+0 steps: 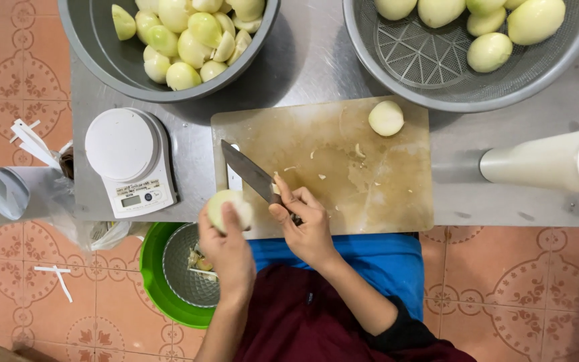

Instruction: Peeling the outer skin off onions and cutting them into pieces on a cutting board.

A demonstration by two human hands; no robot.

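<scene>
My left hand grips a peeled pale onion at the near left corner of the wooden cutting board. My right hand holds a kitchen knife by its handle, the dark blade pointing up and left, just right of that onion. A halved onion lies cut side up at the board's far edge. Small onion scraps are scattered over the board.
A grey bowl of cut onion pieces stands far left, a grey colander with whole peeled onions far right. A white kitchen scale sits left of the board. A green basin holding peelings is below the metal table. A white tube lies at right.
</scene>
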